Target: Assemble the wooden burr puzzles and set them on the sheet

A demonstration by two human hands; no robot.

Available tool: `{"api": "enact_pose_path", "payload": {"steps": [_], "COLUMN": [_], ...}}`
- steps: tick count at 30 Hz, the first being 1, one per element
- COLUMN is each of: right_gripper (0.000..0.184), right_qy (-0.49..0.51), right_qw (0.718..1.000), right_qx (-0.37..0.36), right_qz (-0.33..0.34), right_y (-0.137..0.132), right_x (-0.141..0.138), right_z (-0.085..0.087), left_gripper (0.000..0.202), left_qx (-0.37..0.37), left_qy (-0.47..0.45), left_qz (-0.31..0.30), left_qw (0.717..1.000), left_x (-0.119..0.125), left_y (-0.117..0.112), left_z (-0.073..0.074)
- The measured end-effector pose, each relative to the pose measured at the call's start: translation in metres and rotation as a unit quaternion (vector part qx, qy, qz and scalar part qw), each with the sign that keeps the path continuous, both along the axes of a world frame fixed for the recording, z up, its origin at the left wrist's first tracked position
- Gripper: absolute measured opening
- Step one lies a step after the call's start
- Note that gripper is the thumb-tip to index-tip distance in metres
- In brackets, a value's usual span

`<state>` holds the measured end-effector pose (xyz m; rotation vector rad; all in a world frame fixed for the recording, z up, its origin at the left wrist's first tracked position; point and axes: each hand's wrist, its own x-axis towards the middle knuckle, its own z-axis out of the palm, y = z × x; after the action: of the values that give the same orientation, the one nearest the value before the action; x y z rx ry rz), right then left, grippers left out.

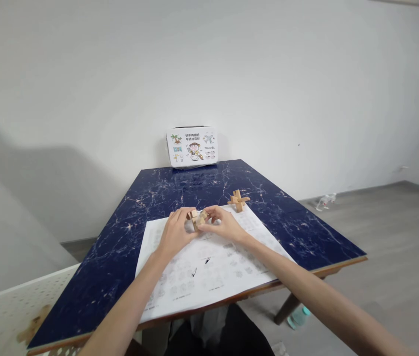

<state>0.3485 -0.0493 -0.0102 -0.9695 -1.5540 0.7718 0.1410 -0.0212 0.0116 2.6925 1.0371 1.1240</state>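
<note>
Between my two hands, above the upper part of a printed paper sheet [202, 277], is a small wooden burr puzzle [194, 217] made of pale notched sticks. My left hand [176, 227] grips its left side, thumb below and fingers curled over the top. From the right, my right hand [222, 222] pinches a light wooden piece [202, 217] against it. Whether that piece is joined to the rest, I cannot tell. Beyond my right hand, a cross-shaped wooden puzzle [238, 200] stands at the sheet's far right corner, touched by neither hand.
The table [120, 267] has a dark blue marbled top with a wooden edge. A white case [192, 147] with cartoon prints leans on the wall at the back. Below on the right are a table leg [287, 307] and a bottle [298, 317] on the floor.
</note>
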Motion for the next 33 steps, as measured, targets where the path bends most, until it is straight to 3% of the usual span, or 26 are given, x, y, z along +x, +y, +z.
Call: {"api": "enact_pose_path", "payload": {"steps": [6, 13, 19, 25, 29, 33], "right_gripper": [0.055, 0.053, 0.046, 0.039, 0.038, 0.040], "right_qy": [0.012, -0.016, -0.029, -0.041, -0.054, -0.036], "right_qw": [1.000, 1.000, 0.999, 0.998, 0.997, 0.997], "right_qx": [-0.020, -0.009, 0.002, 0.006, -0.025, -0.071], "right_qz": [0.011, -0.020, -0.034, -0.044, -0.057, -0.017], "right_y": [-0.002, -0.007, -0.012, -0.012, -0.013, -0.014], "right_x": [-0.003, -0.007, -0.007, -0.006, -0.004, -0.002], "right_z": [0.000, 0.004, 0.007, 0.007, 0.008, 0.011], "left_gripper": [0.047, 0.050, 0.046, 0.039, 0.045, 0.061], "left_qx": [0.068, 0.025, 0.024, 0.023, -0.039, -0.156], "left_qy": [0.006, 0.019, 0.044, 0.032, -0.009, -0.037], "left_qz": [0.024, 0.046, -0.019, -0.055, -0.092, -0.101], "left_qw": [0.997, 0.998, 0.999, 0.998, 0.995, 0.982], "left_x": [0.004, 0.015, 0.017, 0.017, 0.019, 0.024], "left_y": [-0.003, -0.009, -0.013, -0.019, -0.024, -0.026], "left_z": [-0.002, -0.008, -0.010, 0.000, 0.003, 0.002]}}
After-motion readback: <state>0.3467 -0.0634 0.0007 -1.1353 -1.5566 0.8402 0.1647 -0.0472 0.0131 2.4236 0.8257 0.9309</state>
